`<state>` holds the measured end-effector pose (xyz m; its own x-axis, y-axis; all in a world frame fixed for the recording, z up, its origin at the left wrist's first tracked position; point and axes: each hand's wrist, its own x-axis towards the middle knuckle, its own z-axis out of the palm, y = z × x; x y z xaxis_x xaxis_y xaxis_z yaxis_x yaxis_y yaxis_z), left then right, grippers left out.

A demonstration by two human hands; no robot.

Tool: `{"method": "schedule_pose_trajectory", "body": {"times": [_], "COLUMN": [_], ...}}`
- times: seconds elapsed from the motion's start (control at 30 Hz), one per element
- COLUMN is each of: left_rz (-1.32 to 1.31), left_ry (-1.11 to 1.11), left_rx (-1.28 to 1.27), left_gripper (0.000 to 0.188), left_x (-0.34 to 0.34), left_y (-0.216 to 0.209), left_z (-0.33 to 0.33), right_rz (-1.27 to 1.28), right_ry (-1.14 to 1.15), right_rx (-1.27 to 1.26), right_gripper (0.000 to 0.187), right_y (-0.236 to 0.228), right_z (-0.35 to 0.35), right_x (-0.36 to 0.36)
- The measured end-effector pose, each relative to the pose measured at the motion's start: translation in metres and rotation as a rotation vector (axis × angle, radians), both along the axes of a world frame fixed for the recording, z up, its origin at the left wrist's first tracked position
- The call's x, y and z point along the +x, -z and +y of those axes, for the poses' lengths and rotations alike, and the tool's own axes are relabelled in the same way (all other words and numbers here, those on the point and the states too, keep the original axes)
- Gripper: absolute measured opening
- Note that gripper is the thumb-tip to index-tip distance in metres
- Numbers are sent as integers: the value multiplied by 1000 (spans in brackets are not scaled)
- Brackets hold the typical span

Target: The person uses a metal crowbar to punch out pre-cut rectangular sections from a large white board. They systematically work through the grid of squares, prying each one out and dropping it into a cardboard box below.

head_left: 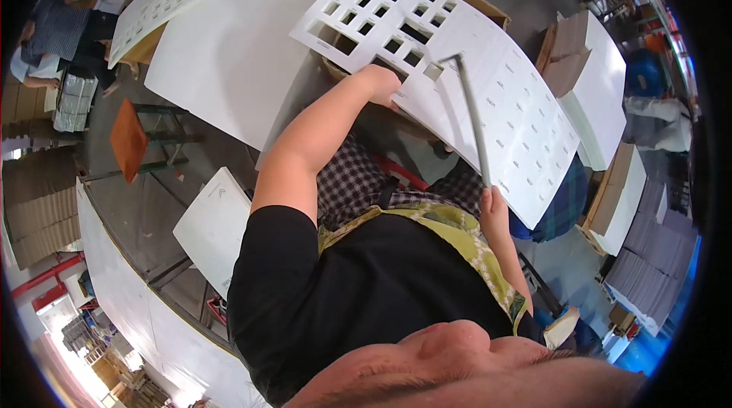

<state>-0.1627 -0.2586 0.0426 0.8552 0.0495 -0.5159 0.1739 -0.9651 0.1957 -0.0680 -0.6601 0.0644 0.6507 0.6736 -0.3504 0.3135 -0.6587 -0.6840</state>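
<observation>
A large white die-cut sheet [499, 95] lies across a stack in front of me. Rows of rectangular holes open its far left part, while small printed marks cover the right. My left hand [381, 86] is closed at the sheet's near edge, beside a cut-out; its fingertips are partly hidden. In my right hand [492, 206], near the sheet's right front edge, is the lower end of a long grey rod [473, 114]. The rod slants up over the sheet, and its short bent head [451, 59] rests near a small square cut-out. Its exact kind I cannot tell.
A broad white table [221, 65] stands to the left, with another perforated sheet [171, 0] at its far end by other people's hands. An orange-topped stool [128, 139] and a white board [216, 225] are nearer. Stacked white sheets [591, 95] stand at the right.
</observation>
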Motion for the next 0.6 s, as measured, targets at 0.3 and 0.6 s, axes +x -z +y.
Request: {"method": "schedule_pose_trajectory", "body": {"times": [0.3,0.6], "left_rz": [30,153], "left_ry": [-2,-69], "left_rx": [20,-229], "left_gripper": [45,78], "left_x": [3,19], "left_y": [-4,-2], "left_z": [-3,24], "right_rz": [-38,47], "right_ry": [-90,35], "right_rx": [-58,39], "right_gripper": [33,35], "right_y": [23,-3], "right_z": [-9,-5], "right_x": [-3,2]}}
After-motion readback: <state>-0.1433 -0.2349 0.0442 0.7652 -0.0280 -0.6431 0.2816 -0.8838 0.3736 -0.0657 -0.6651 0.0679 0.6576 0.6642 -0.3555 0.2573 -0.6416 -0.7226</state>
